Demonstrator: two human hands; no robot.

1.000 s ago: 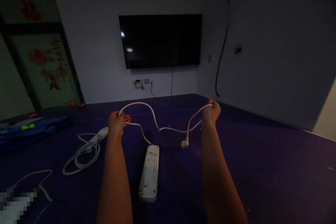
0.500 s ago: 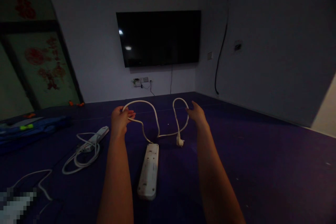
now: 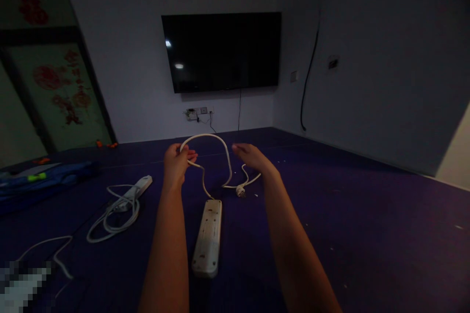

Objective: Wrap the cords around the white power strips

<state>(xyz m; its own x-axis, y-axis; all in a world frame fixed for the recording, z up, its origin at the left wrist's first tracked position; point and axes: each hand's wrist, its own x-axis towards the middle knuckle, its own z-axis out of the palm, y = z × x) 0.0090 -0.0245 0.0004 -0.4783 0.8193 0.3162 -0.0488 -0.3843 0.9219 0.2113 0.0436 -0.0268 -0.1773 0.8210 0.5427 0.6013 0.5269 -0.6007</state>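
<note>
A white power strip (image 3: 207, 239) lies lengthwise on the purple floor in front of me, showing a scuffed face with screws. Its white cord (image 3: 224, 146) rises from the far end into my left hand (image 3: 175, 165), which is closed around it between thumb and fingers. From there the cord arches over to the right and drops to the floor. The cord's plug (image 3: 240, 190) rests on the floor below my right hand (image 3: 253, 157). That hand is held in the air just right of the arch, fingers stretched out toward it, with nothing visible in them.
Left of my arm lies another power strip (image 3: 142, 187) with a coiled white cord (image 3: 113, 227). Dark blue cloth (image 3: 66, 178) is farther left. A television (image 3: 223, 54) hangs on the far wall, above wall sockets (image 3: 200, 112). A black cable (image 3: 310, 68) hangs at right.
My right hand has let go of the cord and moved left toward the arch. The plug end has dropped onto the floor. My left hand has shifted slightly right with the cord.
</note>
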